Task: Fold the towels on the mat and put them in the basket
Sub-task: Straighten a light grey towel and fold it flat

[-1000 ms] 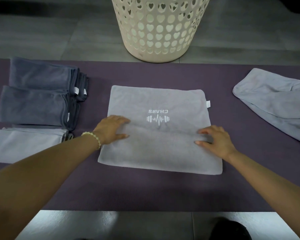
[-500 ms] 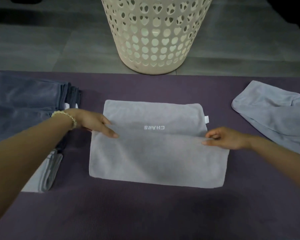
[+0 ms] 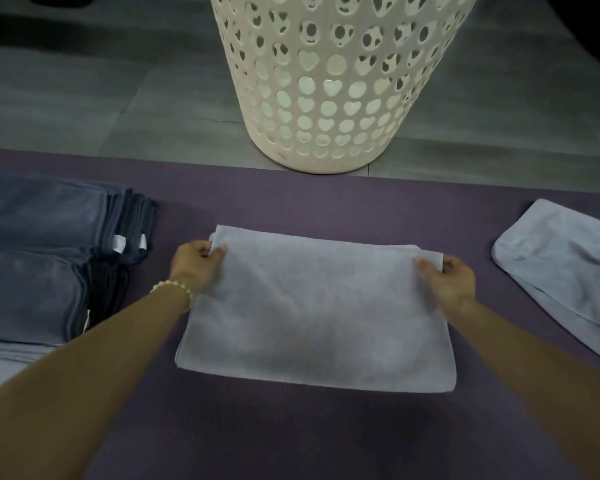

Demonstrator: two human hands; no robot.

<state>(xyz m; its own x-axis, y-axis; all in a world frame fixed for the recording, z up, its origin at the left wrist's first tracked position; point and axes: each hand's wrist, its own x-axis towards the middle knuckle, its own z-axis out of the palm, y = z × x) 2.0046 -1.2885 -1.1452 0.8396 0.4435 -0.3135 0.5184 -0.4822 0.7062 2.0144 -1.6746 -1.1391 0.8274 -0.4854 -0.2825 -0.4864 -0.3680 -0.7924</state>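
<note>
A light grey towel [image 3: 312, 313] lies folded in half on the purple mat [image 3: 291, 431], its fold towards me. My left hand [image 3: 196, 266] pinches the towel's far left corner. My right hand [image 3: 447, 282] pinches the far right corner. Both corners sit over the towel's far edge. The cream basket [image 3: 333, 81] with heart and round holes stands on the floor just beyond the mat, straight ahead. An unfolded light grey towel [image 3: 565, 271] lies crumpled at the right of the mat.
Folded dark blue-grey towels [image 3: 49, 258] are stacked at the left of the mat, with a folded light grey towel [image 3: 0, 362] nearest me. Grey floor tiles [image 3: 118, 81] surround the basket.
Both hands carried the near layer of the towel away from me to its far edge, covering the printed logo. My head tipped forward, so the basket looms larger.
</note>
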